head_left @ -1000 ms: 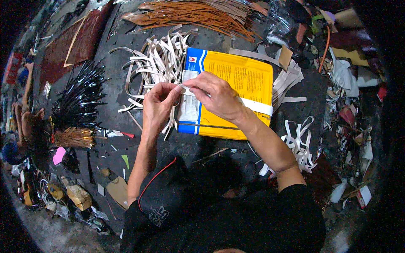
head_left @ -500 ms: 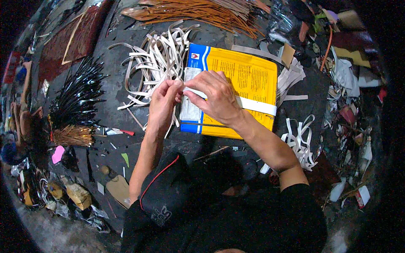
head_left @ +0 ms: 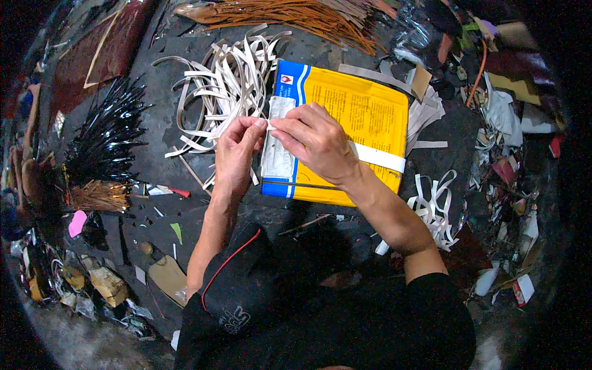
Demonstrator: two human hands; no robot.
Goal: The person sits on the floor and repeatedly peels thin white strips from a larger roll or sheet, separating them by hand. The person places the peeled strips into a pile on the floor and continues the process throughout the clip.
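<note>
A white strip [head_left: 379, 157] lies across a yellow and blue printed slab [head_left: 370, 102], its right end near the slab's edge. Over the slab's left part, my right hand [head_left: 320, 142] is closed with thumb and fingertips pinching this strip, hiding its middle. Fingertip to fingertip with it, my left hand [head_left: 235, 151] pinches the strip's other end just beyond the slab's left side. A whitish taped patch [head_left: 280, 154] covers part of the slab's blue border, and a thin dark band [head_left: 296, 184] crosses its near side. Beyond my left hand sits a tangled heap of white strips [head_left: 231, 80].
Brown strips [head_left: 296, 18] are bundled at the far side. Flat grey strips [head_left: 425, 111] fan out right of the slab, with curled white strips [head_left: 435, 209] nearer. Shiny black strips [head_left: 108, 135] lie at left. Mixed scraps [head_left: 505, 166] litter the right edge.
The whole view has shifted slightly. My right hand's fingers have drawn closer to my left fingertips, and less of the strip shows between the hands.
</note>
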